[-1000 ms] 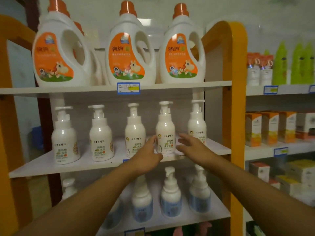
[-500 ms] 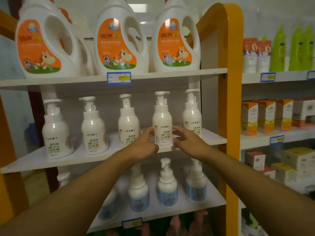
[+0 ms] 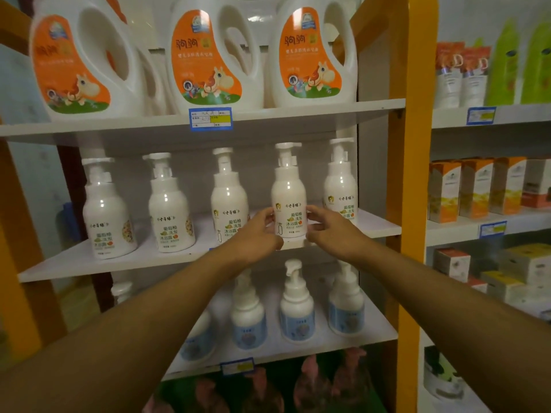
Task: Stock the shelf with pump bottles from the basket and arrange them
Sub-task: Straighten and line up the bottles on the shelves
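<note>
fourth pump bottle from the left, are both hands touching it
Touching: the head view shows left hand and right hand fingers pressed against the pump bottle.

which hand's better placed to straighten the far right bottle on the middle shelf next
Right. The right hand sits on the held bottle directly beside the far right bottle; the left hand would have to cross over.

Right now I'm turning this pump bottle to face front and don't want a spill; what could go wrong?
The held bottle stands near the middle shelf's front edge; a push from either the left hand or the right hand might tip it off. The right hand is close to the rightmost bottle and could knock it.
</note>
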Tool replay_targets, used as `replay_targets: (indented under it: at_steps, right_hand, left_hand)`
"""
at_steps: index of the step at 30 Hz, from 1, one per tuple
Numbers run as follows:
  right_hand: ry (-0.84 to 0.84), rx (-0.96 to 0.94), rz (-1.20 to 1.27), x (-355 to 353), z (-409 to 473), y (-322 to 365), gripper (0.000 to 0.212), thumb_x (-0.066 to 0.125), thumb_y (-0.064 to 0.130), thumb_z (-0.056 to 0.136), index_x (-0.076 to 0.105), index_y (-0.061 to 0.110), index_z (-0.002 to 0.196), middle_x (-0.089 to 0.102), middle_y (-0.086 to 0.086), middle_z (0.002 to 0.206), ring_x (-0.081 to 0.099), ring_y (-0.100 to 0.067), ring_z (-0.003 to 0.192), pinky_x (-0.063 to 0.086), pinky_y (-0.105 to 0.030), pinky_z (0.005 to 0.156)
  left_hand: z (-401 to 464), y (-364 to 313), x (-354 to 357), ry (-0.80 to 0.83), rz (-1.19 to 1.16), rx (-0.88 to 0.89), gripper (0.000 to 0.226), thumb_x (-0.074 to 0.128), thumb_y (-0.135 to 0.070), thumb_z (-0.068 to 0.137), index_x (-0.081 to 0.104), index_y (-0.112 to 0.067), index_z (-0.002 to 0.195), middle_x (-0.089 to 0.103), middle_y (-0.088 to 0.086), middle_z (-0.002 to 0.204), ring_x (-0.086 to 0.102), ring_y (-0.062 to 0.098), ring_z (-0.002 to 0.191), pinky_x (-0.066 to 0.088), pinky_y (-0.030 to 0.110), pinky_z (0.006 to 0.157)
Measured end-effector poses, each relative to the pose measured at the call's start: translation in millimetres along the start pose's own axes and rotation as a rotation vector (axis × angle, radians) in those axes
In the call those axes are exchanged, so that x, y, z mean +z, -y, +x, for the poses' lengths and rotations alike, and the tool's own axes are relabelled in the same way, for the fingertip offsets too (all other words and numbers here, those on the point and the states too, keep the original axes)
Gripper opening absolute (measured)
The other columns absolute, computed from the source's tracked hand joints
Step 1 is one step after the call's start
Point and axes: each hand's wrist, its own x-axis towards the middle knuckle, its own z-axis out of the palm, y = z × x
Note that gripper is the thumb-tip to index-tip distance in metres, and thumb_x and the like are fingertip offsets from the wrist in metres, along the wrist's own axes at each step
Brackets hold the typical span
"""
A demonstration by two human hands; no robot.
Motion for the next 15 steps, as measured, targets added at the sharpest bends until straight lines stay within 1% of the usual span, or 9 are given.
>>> replay_targets:
  at_steps: [1, 3, 5, 7, 8, 10, 11, 13, 15]
  right_hand:
    - [0.010, -0.001, 0.009, 0, -2, 1, 0.053, 0.054, 0.011, 0.088, 0.042, 0.028, 0.136, 0.050, 0.004, 0.140, 0.056, -0.014, 0.118, 0.044, -0.020, 0.082]
    - [-0.014, -0.023, 0.035, 0, -11, 5, 0.054, 0.055, 0.010, 0.088, 0.040, 0.028, 0.137, 0.051, 0.003, 0.138, 0.054, -0.015, 0.120, 0.044, -0.024, 0.087]
    - [-0.119, -0.058, 0.043, -1, -24, 6, 0.056, 0.054, 0.009, 0.090, 0.038, 0.027, 0.140, 0.046, 0.003, 0.140, 0.047, -0.012, 0.123, 0.041, -0.025, 0.092]
    - [-0.200, -0.107, 0.041, -1, -43, 1, 0.053, 0.054, 0.008, 0.091, 0.040, 0.029, 0.138, 0.042, 0.006, 0.141, 0.043, -0.008, 0.121, 0.040, -0.025, 0.095]
    - [-0.207, -0.124, 0.031, 0, -53, -6, 0.052, 0.054, 0.009, 0.091, 0.041, 0.030, 0.136, 0.041, 0.009, 0.139, 0.043, -0.006, 0.121, 0.040, -0.024, 0.096]
    - [-0.186, -0.117, 0.021, 5, -71, -23, 0.049, 0.054, 0.009, 0.091, 0.044, 0.033, 0.133, 0.044, 0.013, 0.135, 0.045, -0.003, 0.118, 0.041, -0.021, 0.095]
    - [-0.174, -0.100, 0.032, 9, -77, -33, 0.048, 0.053, 0.010, 0.092, 0.045, 0.034, 0.132, 0.046, 0.013, 0.133, 0.047, -0.003, 0.116, 0.043, -0.020, 0.094]
    - [-0.157, -0.057, 0.065, 17, -85, -52, 0.045, 0.052, 0.010, 0.093, 0.047, 0.033, 0.131, 0.051, 0.013, 0.130, 0.050, -0.003, 0.115, 0.047, -0.024, 0.095]
    - [-0.113, 0.013, 0.069, 29, -85, -68, 0.044, 0.053, 0.012, 0.093, 0.046, 0.030, 0.133, 0.051, 0.013, 0.130, 0.051, -0.004, 0.114, 0.047, -0.025, 0.096]
  left_hand:
    - [-1, -1, 1, -0.001, 0.001, 0.009, 0.068, 0.055, 0.003, 0.078, 0.034, -0.023, 0.137, 0.041, -0.003, 0.146, 0.043, 0.016, 0.131, 0.037, 0.037, 0.108]
    - [-5, -5, 5, -0.050, 0.055, 0.062, 0.060, 0.055, -0.003, 0.083, 0.034, -0.023, 0.136, 0.043, -0.009, 0.137, 0.044, 0.011, 0.123, 0.038, 0.029, 0.097]
    - [-15, -6, 14, -0.193, 0.073, 0.119, 0.060, 0.054, -0.006, 0.087, 0.031, -0.023, 0.139, 0.042, -0.010, 0.127, 0.040, 0.007, 0.119, 0.035, 0.026, 0.094]
    - [-29, 5, 25, -0.326, -0.008, 0.142, 0.054, 0.052, -0.003, 0.089, 0.037, -0.021, 0.138, 0.045, -0.006, 0.135, 0.044, 0.010, 0.123, 0.037, 0.022, 0.094]
    - [-36, 14, 31, -0.351, -0.055, 0.143, 0.050, 0.051, -0.002, 0.090, 0.042, -0.021, 0.134, 0.048, -0.005, 0.135, 0.048, 0.009, 0.119, 0.039, 0.017, 0.091]
    - [-47, 40, 40, -0.332, -0.082, 0.107, 0.039, 0.050, -0.003, 0.090, 0.051, -0.022, 0.124, 0.056, -0.005, 0.125, 0.054, 0.003, 0.102, 0.042, 0.007, 0.075]
    - [-50, 54, 45, -0.311, -0.071, 0.066, 0.034, 0.050, -0.004, 0.090, 0.054, -0.024, 0.118, 0.059, -0.005, 0.121, 0.055, -0.001, 0.095, 0.043, 0.007, 0.069]
    - [-51, 80, 55, -0.258, -0.038, -0.030, 0.031, 0.051, -0.005, 0.090, 0.055, -0.026, 0.113, 0.061, -0.001, 0.120, 0.054, -0.004, 0.085, 0.044, 0.016, 0.070]
    - [-49, 99, 65, -0.199, -0.037, -0.132, 0.036, 0.050, -0.005, 0.091, 0.052, -0.020, 0.123, 0.057, 0.005, 0.127, 0.054, 0.000, 0.083, 0.043, 0.021, 0.074]
